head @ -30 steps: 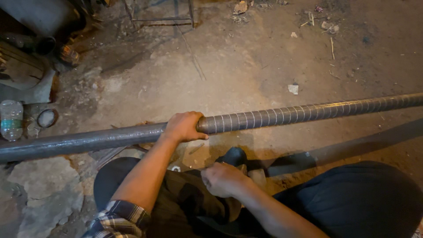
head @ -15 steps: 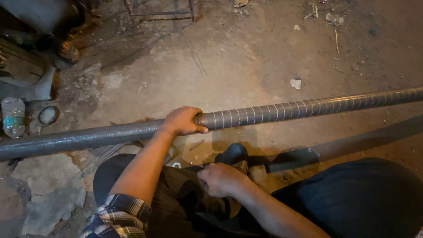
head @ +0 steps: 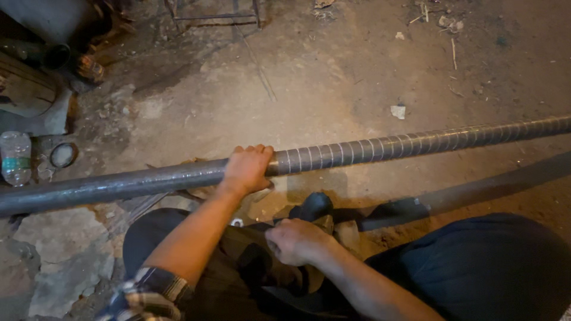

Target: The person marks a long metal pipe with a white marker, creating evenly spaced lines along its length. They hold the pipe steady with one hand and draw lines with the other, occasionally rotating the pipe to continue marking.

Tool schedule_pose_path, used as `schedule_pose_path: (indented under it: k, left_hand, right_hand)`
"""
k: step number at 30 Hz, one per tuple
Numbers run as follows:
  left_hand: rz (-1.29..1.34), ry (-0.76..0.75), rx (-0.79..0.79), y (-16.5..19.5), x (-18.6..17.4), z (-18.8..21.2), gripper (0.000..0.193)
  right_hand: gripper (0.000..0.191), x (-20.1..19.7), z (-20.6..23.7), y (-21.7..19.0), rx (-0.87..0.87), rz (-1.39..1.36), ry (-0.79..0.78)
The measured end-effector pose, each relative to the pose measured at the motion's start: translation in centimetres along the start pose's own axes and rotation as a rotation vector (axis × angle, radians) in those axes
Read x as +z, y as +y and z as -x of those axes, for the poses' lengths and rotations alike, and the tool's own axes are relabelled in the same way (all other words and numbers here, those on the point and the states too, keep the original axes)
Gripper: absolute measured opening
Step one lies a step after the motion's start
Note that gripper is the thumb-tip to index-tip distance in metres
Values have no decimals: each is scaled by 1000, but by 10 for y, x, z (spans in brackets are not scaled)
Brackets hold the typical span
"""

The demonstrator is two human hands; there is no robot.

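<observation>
A long grey metal pipe (head: 380, 147) runs across the view from left to right, with evenly spaced light marks on its right half and plain dark metal on its left. My left hand (head: 247, 168) is wrapped over the top of the pipe near its middle. My right hand (head: 295, 241) is lower, near my lap, fingers closed around a dark tool (head: 313, 208) whose shape is mostly hidden. My legs in dark trousers (head: 488, 267) fill the bottom of the view.
A clear plastic bottle (head: 15, 157) and a round metal lid (head: 62, 154) lie at the left on the dirt floor. Flat broken stones (head: 65, 255) sit at bottom left. Metal scrap and a frame (head: 214, 15) stand at the top. A small white scrap (head: 398, 111) lies beyond the pipe.
My left hand and the pipe keep their hold. The view has shifted slightly, and my right hand has moved little near my lap.
</observation>
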State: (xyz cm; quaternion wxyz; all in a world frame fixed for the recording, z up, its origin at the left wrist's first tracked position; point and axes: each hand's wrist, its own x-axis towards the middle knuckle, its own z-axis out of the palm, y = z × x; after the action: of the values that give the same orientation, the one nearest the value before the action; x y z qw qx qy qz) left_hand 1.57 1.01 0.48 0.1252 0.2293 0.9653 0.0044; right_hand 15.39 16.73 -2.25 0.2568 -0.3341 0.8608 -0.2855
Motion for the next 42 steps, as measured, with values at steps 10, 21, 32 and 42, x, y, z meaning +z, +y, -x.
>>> schedule_pose_path:
  k: [10, 21, 32, 42]
  left_hand:
    - [53, -32, -53, -5, 0, -12, 40]
    - [-26, 148, 44, 2, 4, -4, 59]
    - [13, 83, -42, 2, 14, -11, 40]
    - [97, -25, -96, 0, 0, -17, 44]
  right_hand:
    - [18, -5, -1, -3, 90, 21, -81]
    - [16, 4, 1, 4, 58, 63, -40]
    - [24, 6, -1, 6, 31, 67, -56]
    - [22, -7, 2, -9, 76, 30, -91]
